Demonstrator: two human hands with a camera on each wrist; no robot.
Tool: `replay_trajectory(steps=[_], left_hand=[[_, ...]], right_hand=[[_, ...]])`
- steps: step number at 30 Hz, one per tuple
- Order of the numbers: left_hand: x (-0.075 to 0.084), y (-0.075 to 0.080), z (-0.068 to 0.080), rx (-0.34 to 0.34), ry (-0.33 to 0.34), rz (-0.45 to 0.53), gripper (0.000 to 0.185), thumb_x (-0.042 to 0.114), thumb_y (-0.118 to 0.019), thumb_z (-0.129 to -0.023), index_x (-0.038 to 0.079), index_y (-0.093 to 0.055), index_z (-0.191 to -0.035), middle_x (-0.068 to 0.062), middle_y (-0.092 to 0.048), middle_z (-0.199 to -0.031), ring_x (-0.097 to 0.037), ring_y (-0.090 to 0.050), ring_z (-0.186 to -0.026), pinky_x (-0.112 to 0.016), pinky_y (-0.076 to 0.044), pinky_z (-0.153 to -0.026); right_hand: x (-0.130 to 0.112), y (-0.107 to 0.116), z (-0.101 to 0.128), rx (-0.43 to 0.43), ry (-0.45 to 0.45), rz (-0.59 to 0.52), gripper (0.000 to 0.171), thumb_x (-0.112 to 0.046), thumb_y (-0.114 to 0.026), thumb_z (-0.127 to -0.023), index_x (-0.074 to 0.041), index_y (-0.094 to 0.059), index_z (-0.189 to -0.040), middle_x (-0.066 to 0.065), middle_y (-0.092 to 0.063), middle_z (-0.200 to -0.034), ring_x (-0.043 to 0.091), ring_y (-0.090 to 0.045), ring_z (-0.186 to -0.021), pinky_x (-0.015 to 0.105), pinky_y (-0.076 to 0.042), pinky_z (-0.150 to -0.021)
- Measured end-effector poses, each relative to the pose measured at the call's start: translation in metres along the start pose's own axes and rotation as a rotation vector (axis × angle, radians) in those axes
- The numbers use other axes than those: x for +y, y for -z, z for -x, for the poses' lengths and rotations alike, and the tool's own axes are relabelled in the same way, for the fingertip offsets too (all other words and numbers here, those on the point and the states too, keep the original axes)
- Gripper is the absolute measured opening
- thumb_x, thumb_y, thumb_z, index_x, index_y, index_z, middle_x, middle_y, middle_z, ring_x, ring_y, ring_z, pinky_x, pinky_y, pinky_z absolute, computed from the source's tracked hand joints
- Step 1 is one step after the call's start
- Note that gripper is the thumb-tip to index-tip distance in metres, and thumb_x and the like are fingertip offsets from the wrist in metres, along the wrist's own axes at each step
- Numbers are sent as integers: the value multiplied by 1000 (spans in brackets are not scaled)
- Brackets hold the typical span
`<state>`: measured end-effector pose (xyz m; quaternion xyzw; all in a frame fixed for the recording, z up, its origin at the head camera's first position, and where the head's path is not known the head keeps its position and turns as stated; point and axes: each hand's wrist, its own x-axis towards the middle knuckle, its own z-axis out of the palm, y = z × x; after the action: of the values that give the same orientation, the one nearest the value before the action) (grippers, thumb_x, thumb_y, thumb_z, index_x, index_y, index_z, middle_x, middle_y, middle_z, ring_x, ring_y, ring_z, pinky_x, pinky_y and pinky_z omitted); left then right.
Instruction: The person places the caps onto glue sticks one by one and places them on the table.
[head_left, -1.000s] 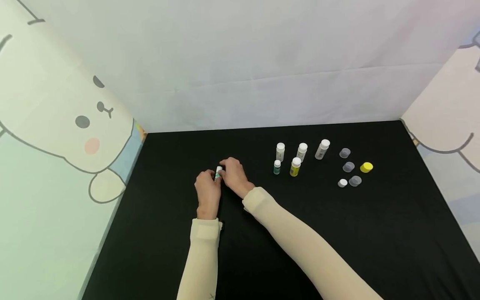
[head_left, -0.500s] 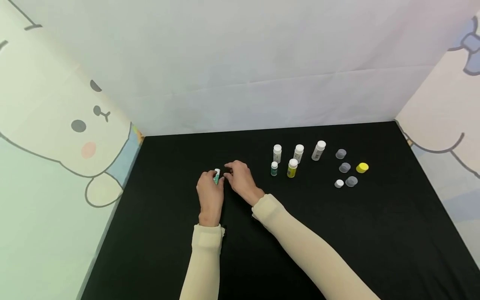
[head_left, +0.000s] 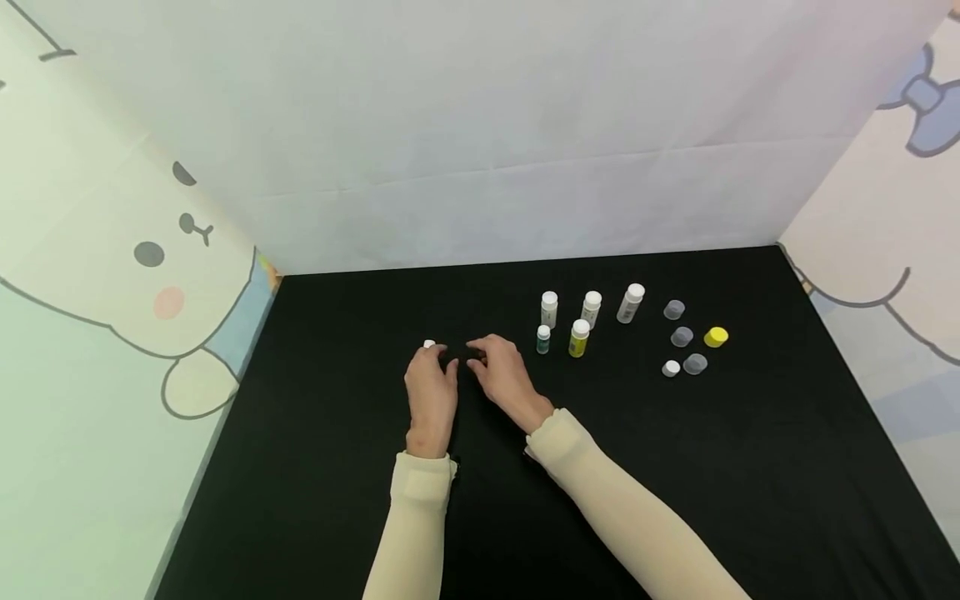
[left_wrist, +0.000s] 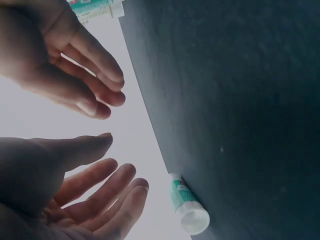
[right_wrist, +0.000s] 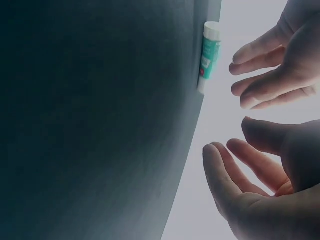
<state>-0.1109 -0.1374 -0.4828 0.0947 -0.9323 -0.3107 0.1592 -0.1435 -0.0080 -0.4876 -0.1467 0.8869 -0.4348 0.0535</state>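
A teal and white tube with a white cap, which looks like a glue stick (right_wrist: 209, 57), lies on the black table. In the head view only the white end of this glue stick (head_left: 429, 343) shows, past my left fingers. My left hand (head_left: 432, 392) hovers beside it, fingers spread and apart from it in both wrist views. My right hand (head_left: 506, 375) is to the right, its thumb and fingers loosely bent with nothing between them. The fingertips of the two hands face each other across a small gap.
Right of the hands stand a teal bottle (head_left: 543, 340), a yellow bottle (head_left: 578, 339) and several white bottles (head_left: 631, 303). Farther right are several clear cups (head_left: 682, 337), a yellow cap (head_left: 716, 337) and a white cap (head_left: 671, 368). A pale cloth wall (head_left: 480, 200) rises behind the black table (head_left: 360, 308).
Both hands have come away from the glue stick, the right hand first and then the left. The right hand has moved rightward and toward me. The head view has shifted slightly.
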Motion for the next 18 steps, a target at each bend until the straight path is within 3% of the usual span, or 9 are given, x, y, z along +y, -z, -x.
replay_trajectory(steps=[5, 18], left_hand=[[4, -4, 1, -19, -2, 3, 23, 2, -80, -93, -6, -75, -115, -23, -74, -109, -40, -72, -102, -54, -57, -93], [16, -12, 3, -67, -33, 29, 26, 5, -78, -97, -6, -73, -119, -23, -74, -114, -39, -72, -105, -51, -58, -93]], right_hand=[[9, 11, 12, 18, -11, 9, 31, -5, -74, -100, -2, -73, -130, 14, -71, -116, 25, -67, -93, 42, -59, -85], [26, 37, 37, 70, -47, -27, 32, -6, -75, -99, -1, -73, -130, 15, -71, -124, 30, -72, -108, 46, -59, -95]])
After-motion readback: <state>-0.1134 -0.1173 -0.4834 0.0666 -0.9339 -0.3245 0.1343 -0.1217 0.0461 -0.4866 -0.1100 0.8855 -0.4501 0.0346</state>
